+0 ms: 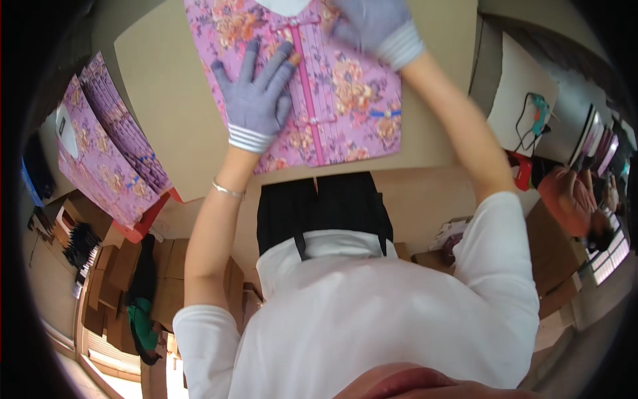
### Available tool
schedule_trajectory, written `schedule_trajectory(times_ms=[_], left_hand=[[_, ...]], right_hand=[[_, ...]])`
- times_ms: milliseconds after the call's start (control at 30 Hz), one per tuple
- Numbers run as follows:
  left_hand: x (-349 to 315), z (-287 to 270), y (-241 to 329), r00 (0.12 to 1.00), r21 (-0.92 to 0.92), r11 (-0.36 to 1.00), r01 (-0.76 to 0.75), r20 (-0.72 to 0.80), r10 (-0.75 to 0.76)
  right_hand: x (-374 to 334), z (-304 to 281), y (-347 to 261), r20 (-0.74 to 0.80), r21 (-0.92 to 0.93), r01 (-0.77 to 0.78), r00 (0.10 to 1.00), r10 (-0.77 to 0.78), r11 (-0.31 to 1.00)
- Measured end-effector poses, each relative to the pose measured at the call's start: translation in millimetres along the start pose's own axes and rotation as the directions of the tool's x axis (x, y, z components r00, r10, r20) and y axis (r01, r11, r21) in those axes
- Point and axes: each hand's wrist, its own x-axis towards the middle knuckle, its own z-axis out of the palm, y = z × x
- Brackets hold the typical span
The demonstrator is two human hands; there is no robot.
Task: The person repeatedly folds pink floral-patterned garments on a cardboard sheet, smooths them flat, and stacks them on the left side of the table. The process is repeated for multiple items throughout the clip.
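Left hand (258,96), eleven o'clock: grip wide, fingers spread upon the pink floral piece (355,100), itself at twelve on the worktop (156,80); light, even pressure advised against slippage. Right hand (375,28), one o'clock (blurred): grip cannot be determined; avoid creasing.

This looks like a workshop; a pink flowered piece (355,100) at top centre matches a stack (103,163) at left; cardboard boxes (176,266) fill the lower left; a corded teal tool (538,114) lies at right.
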Motion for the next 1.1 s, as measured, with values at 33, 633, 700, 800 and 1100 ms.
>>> schedule_trajectory(times_ms=[33,633,700,800,1100], left_hand=[[0,4,0,1.000,-0.012,1.000,-0.024,-0.017,0.024],[-72,1,21,0.979,-0.155,0.969,-0.192,0.035,0.200],[-74,1,22,0.980,-0.151,0.971,-0.183,0.055,0.193],[-74,7,22,0.980,-0.152,0.973,-0.174,0.071,0.186],[-135,-4,22,0.426,-0.924,0.085,0.373,0.089,-0.900]], right_hand=[[-37,-1,-29,0.072,0.008,-0.029,0.997,0.028,1.000],[-134,-23,-133,0.426,0.034,-0.045,0.904,0.026,0.998],[-100,-17,-80,0.346,0.002,-0.015,0.938,0.014,1.000],[-49,-11,-4,0.243,-0.194,0.047,0.970,0.002,0.980],[2,-2,93,-0.251,-0.383,-0.426,0.902,0.351,0.820]])
